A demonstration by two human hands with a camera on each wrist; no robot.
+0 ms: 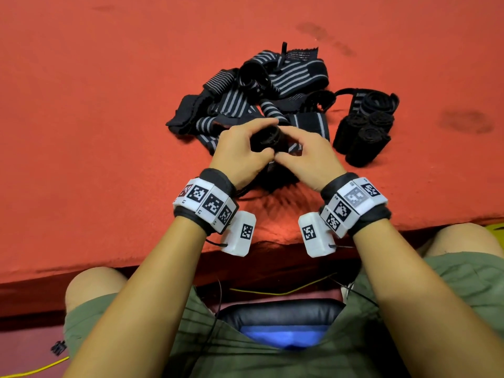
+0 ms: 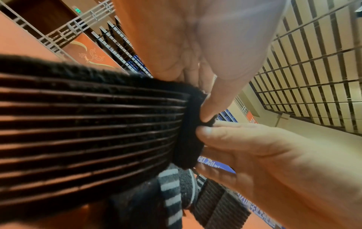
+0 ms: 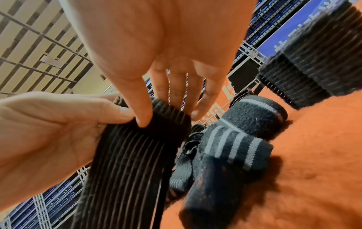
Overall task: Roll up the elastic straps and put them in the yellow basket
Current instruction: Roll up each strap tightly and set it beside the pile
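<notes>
Hands (image 1: pixel 242 151) (image 1: pixel 308 156) pinch black strap (image 1: pixel 268 137); half rolled

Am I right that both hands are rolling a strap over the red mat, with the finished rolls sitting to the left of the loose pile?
Not quite: the finished rolls sit to the right of the loose pile, not the left, as the head view shows. The rest holds: the left hand and right hand pinch the strap being rolled over the red mat.

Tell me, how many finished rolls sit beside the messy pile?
4, clustered right of the loose pile: a larger roll farthest away, two side by side nearer, one nearest. Others may be hidden.
</notes>
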